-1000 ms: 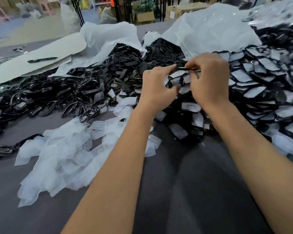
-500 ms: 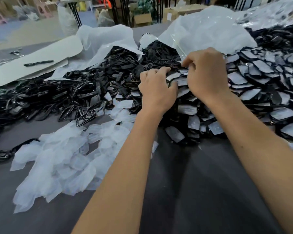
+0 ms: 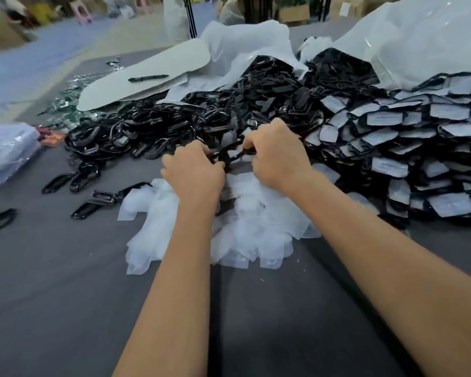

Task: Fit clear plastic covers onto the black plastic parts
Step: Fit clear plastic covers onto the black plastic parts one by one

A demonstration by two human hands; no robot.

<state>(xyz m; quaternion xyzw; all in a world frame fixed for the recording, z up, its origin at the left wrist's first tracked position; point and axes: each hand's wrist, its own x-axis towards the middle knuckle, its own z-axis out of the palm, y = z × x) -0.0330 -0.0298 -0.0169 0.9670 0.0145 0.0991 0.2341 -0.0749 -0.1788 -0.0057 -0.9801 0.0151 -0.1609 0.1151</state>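
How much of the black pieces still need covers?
Done: a big stack of covered parts on the right. In hand: left hand and right hand hold one black part. Left: a large bare black pile and loose clear covers.

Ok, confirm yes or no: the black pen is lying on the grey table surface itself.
No, the black pen lies on a pale flat board.

Both bare forearms reach fwd from bottom edge, converging toward centre. Left hand knuckles-up, fingers curled under, thumb side toward the right. Right hand just beside it, fingers curled, fingertips pinching sth small and dark; hands near, not touching.
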